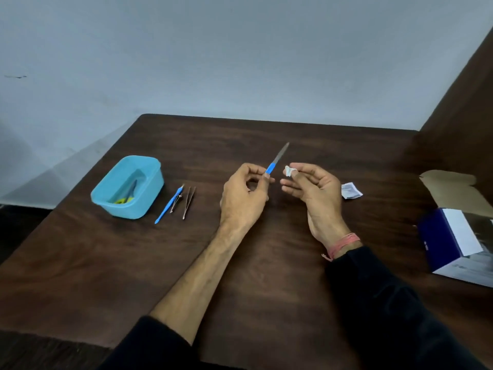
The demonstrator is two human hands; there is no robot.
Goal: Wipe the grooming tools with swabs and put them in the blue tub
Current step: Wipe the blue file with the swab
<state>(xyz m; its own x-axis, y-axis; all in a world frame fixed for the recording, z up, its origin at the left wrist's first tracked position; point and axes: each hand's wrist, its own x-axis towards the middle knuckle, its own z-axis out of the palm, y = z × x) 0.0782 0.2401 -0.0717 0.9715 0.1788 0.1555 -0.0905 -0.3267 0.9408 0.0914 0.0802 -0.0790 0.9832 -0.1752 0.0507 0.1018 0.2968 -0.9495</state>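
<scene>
My left hand (244, 194) pinches the blue handle of a metal nail file (278, 157), whose blade points up and away over the table. A small gap to its right, my right hand (312, 186) pinches a small white swab (290, 170) between thumb and fingertips. The blue tub (149, 182) stands at the left with a yellow-handled tool (127, 197) inside. Beside the tub lie a blue-handled tool (168, 205), a small metal tool (176, 201) and metal tweezers (188, 201).
An opened swab wrapper (351, 190) lies just right of my right hand. A blue and white box (453, 241) with its cardboard flap (448, 180) open sits at the table's right edge. The dark wooden table (133, 263) ends at a grey wall behind.
</scene>
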